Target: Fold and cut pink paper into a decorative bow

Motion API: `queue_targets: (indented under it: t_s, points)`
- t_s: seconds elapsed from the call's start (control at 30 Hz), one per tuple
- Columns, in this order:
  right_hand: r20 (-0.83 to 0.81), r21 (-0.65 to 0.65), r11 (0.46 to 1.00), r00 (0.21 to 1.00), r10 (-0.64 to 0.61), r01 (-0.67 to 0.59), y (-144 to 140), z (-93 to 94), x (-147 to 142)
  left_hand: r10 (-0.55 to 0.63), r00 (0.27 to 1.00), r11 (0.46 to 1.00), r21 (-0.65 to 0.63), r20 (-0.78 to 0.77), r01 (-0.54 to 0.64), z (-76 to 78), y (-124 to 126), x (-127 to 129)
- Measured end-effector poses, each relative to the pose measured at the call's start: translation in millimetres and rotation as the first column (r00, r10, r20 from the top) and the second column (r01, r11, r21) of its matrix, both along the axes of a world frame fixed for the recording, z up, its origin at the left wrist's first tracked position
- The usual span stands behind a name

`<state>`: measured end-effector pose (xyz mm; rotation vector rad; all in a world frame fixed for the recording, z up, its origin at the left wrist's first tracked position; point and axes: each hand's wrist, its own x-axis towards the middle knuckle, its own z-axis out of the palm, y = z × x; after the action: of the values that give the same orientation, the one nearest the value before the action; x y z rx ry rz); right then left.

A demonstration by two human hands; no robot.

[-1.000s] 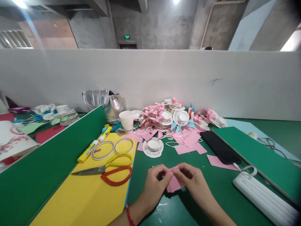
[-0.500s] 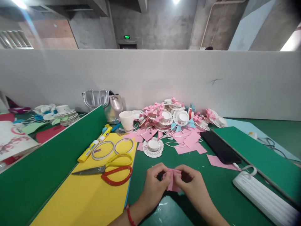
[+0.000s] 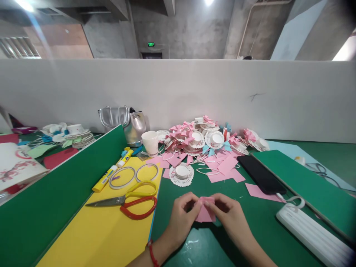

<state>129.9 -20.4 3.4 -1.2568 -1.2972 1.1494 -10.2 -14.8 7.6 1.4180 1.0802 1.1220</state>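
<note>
Fingers [image 3: 196, 210] of left hand [image 3: 179, 215] and right hand [image 3: 232, 217] pinched on folded pink paper [image 3: 205, 215], over the counter [image 3: 256, 218], nearer than the white frilled disc [image 3: 181, 172]. Apparently mid-pleating; next, probably needing a firm, even squeeze.

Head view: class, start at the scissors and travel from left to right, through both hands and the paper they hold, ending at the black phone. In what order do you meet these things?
Scissors → left hand → pink paper → right hand → black phone.
</note>
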Motion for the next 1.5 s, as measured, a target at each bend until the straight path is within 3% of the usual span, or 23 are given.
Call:
queue_targets:
  t_s: [0.13,0.23,0.37,0.43,0.53,0.63,0.77,0.87,1.1,1.27,1.5]
  points:
    - [0.029,0.126,0.992,0.999,-0.026,0.022,0,3.1,4,0.025,1.0,0.997,0.072,0.005,-0.026,-2.4,3,-1]
    - [0.128,0.274,0.96,0.986,-0.102,0.064,1,5.2,8,0.108,0.992,0.994,-0.023,0.061,-0.107,-3.7,3,-1]
    - [0.284,0.47,0.881,0.954,-0.095,-0.052,-1,4.8,11,-0.003,0.976,0.99,-0.135,0.219,0.033,-1.5,1,1]
    - [0.325,0.512,0.851,0.943,-0.07,-0.113,-1,3.6,11,0.018,0.968,0.994,-0.109,0.249,0.01,-0.1,0,1]
    - [0.326,0.534,0.839,0.941,-0.086,-0.108,0,1.3,10,0.096,0.969,0.992,-0.101,0.229,-0.074,0.0,1,0]
    - [0.251,0.452,0.892,0.963,-0.102,-0.023,2,-1.4,9,0.139,0.97,0.986,-0.118,0.199,-0.117,-1.5,2,-1]
    - [0.05,0.191,0.982,0.999,-0.019,0.009,4,-4.8,7,0.184,0.971,0.977,-0.139,0.155,-0.163,-2.8,2,-1]
    - [-0.081,0.068,0.997,0.996,0.04,-0.035,4,-4.9,7,0.184,0.967,0.975,-0.159,0.175,-0.156,-2.9,1,0]
    - [-0.18,-0.122,0.991,0.983,0.027,-0.05,5,-3.8,7,0.103,0.977,0.991,-0.107,0.187,-0.084,-2.9,1,0]
    - [-0.155,-0.058,0.997,0.987,0.048,-0.058,5,-4.7,8,0.085,0.983,0.996,-0.044,0.164,-0.079,-2.1,1,0]
    - [-0.049,0.022,0.999,0.998,0.043,-0.042,4,-3.1,5,0.204,0.972,0.979,-0.018,0.112,-0.204,-5.9,4,-3]
